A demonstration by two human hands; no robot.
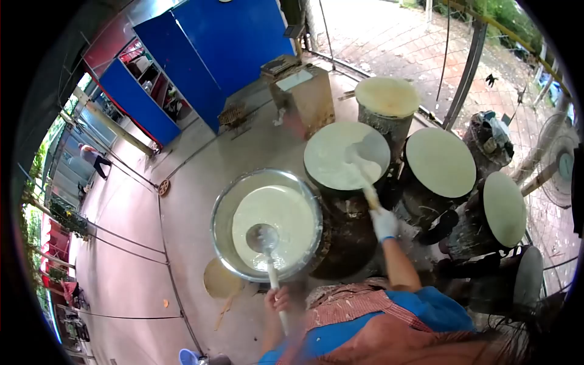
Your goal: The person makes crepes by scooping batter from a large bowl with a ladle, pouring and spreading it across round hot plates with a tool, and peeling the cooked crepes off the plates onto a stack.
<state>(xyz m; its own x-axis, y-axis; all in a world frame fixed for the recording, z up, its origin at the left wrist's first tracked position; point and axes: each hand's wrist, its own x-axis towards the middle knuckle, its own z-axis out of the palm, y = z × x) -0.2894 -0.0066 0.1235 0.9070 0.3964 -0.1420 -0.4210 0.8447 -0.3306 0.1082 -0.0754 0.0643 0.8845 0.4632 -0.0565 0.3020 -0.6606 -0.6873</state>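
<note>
My left hand [278,299], bare, is closed round the long pale handle of a ladle [263,238]. The ladle's round bowl rests at the surface of creamy white batter [280,213] in a wide metal basin [220,243]. My right hand [384,225], in a white glove, grips a wooden-handled spreader [368,190]. Its pale head is blurred and lies over a round griddle [322,161] coated with white batter. A grey bare-looking patch shows near the griddle's right side.
Round griddles with pale sheets stand at the back [387,97], right [441,163] and far right [504,210]. A worn box stand [307,100] is behind them. A fan [559,164] stands by the wire fence. A distant person [94,159] is at the left.
</note>
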